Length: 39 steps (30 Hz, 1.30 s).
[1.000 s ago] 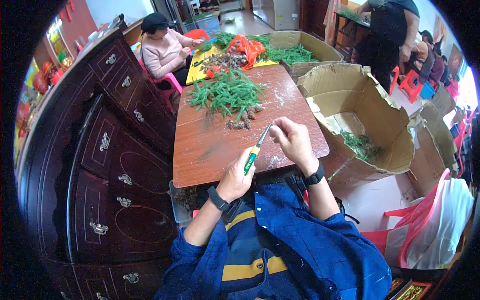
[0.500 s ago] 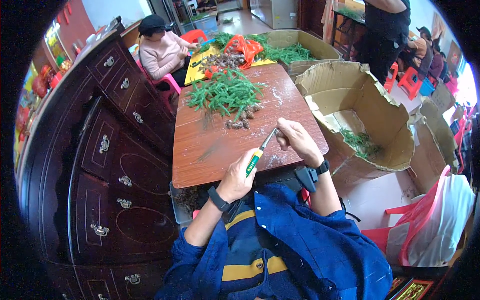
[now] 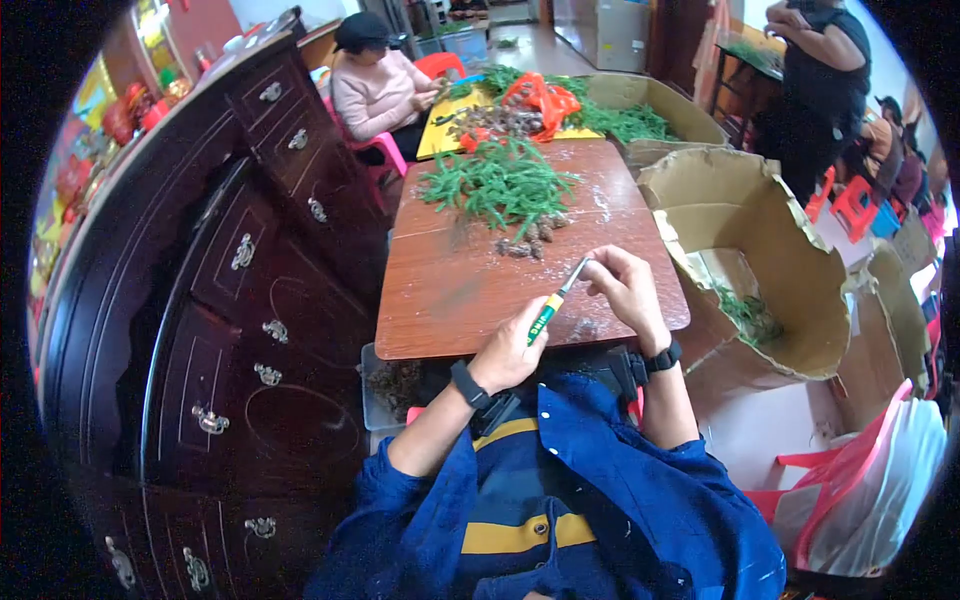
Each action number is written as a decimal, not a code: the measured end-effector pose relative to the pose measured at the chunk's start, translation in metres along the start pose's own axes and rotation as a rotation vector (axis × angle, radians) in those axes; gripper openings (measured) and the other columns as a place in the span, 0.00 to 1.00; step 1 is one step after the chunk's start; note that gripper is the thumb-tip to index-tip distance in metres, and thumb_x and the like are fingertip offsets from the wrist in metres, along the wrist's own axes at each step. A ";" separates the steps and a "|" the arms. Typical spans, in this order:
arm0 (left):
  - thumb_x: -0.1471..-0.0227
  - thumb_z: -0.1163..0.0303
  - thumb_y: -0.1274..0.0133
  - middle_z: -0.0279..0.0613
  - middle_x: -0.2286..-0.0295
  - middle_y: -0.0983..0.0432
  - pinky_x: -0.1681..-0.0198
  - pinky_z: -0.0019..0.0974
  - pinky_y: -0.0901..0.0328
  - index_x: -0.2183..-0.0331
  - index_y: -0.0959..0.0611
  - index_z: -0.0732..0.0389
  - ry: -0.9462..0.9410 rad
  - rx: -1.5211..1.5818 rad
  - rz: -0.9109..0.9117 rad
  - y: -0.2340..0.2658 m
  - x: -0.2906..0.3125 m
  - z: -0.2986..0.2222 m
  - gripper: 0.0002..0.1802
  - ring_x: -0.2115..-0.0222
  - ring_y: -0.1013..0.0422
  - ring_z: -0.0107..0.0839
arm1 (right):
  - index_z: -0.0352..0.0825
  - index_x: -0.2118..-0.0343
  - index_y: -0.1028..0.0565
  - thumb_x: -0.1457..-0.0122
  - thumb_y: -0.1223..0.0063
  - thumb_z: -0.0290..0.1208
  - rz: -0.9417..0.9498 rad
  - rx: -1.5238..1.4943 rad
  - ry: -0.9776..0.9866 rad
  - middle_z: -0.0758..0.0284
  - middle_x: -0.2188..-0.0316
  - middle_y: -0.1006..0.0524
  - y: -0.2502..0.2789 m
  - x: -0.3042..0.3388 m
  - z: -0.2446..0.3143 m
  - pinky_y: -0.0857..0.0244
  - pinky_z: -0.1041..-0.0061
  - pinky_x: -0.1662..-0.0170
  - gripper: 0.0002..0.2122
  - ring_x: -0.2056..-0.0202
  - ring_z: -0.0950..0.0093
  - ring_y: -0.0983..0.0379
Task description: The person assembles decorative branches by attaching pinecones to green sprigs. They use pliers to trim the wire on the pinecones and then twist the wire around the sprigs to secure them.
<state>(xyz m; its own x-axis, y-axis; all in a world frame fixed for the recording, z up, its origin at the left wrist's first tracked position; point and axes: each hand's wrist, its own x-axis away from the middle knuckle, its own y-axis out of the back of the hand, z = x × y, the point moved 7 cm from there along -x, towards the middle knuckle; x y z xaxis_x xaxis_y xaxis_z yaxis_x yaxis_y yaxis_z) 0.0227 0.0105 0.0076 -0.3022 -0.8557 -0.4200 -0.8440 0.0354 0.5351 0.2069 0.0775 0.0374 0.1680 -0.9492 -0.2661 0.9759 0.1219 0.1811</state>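
My left hand is closed around the green and yellow handle of a pair of pliers. Their metal jaws point up and to the right, reaching the fingertips of my right hand. Thumb and fingers of that hand are pinched together at the jaw tips; whatever they hold is too small to make out. Both hands are above the near edge of a brown wooden table. Beyond them on the tabletop lie a few brown pinecones and a heap of green artificial sprigs.
Right of the table stands an open cardboard box with some greenery inside. A dark wooden cabinet lines the left side. At the far end a person sits by a yellow board with pinecones and a red bag.
The whole view has shifted, so the table and hands appear farther right. My left hand still grips the pliers, and my right fingers stay pinched at their tips.
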 end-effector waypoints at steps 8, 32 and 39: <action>0.43 0.73 0.50 0.62 0.59 0.23 0.55 0.49 0.31 0.43 0.32 0.63 0.017 -0.020 0.076 0.004 0.002 0.005 0.26 0.57 0.25 0.57 | 0.32 0.63 0.23 0.32 0.49 0.34 0.103 -0.149 -0.059 0.72 0.69 0.20 -0.009 0.000 -0.018 0.30 0.81 0.63 0.10 0.69 0.84 0.26; 0.51 0.66 0.38 0.52 0.62 0.28 0.56 0.48 0.32 0.43 0.30 0.61 0.127 -0.332 0.196 -0.006 -0.101 0.165 0.34 0.60 0.28 0.49 | 0.33 0.67 0.22 0.39 0.43 0.34 -0.190 0.671 0.075 0.61 0.73 0.21 0.005 -0.142 -0.161 0.29 0.69 0.65 0.08 0.74 0.65 0.24; 0.54 0.62 0.34 0.49 0.61 0.30 0.56 0.48 0.33 0.45 0.28 0.61 0.056 -0.485 0.214 0.001 -0.126 0.183 0.36 0.56 0.31 0.47 | 0.35 0.64 0.20 0.43 0.41 0.37 -0.123 0.852 -0.093 0.55 0.66 0.19 0.009 -0.227 -0.180 0.28 0.62 0.60 0.10 0.65 0.56 0.21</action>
<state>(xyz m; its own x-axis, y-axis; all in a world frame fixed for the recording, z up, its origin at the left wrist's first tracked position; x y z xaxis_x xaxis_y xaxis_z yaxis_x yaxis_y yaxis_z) -0.0209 0.2132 -0.0730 -0.4099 -0.8822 -0.2317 -0.4604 -0.0192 0.8875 0.2027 0.3461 -0.0711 0.0198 -0.9659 -0.2582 0.5427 -0.2065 0.8141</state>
